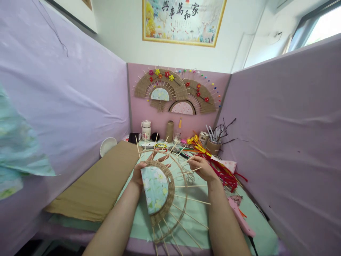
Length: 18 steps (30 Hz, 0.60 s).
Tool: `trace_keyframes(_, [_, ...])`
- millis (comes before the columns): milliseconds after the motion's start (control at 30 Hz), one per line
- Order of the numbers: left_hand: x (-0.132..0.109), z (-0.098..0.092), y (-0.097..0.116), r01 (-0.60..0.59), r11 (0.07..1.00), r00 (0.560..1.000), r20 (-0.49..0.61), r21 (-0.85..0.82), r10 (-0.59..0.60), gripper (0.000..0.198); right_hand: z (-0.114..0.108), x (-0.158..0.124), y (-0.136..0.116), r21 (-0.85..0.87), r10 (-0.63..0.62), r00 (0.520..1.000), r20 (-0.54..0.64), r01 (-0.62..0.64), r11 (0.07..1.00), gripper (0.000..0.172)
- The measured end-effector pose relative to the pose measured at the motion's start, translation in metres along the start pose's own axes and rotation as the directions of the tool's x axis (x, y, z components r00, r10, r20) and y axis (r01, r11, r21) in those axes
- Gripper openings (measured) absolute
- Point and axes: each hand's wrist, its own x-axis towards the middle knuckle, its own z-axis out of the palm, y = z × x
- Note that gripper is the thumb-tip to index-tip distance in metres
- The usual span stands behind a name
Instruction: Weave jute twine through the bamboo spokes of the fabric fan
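A half-round fan frame of thin wooden sticks spreads out in front of me, tilted to the right. Its core is light blue floral cloth, bordered by a woven brown twine band. Farther out, a thin ring of twine crosses the sticks. My left hand grips the frame at its upper left corner, thumb in front and fingers behind the sticks. My right hand is closed in a pinch by the stick tips on the right; what lies between its fingertips is hidden. Loose twine loops beside it.
Brown cloth-like board lies at left. A pink glue gun and red and yellow pipe cleaners are at right. A twine spool, a white jar and a brush pot stand behind. Finished fans hang on the pink panel.
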Motion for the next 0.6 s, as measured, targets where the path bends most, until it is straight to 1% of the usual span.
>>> trace_keyframes(233, [-0.0006,0.0037,0.0003,0.001,1.0,1.0,-0.023,0.021,-0.001,0.076,0.0025,-0.0025,-0.0021,-0.049,0.03,0.999,0.027,-0.028,0.998,0.025])
trace_keyframes(433, [0.0,0.005,0.0006,-0.013,0.999,1.0,-0.009,0.045,0.013,0.08,-0.0002,-0.0031,0.001,-0.082,0.076,0.991,0.11,-0.068,0.994,0.028])
trace_keyframes(600, [-0.0019,0.0031,0.004,0.074,0.993,0.997,0.002,0.089,-0.074,0.089,-0.0034,-0.0032,0.0046,-0.093,0.094,0.981,0.17,-0.079,0.993,0.029])
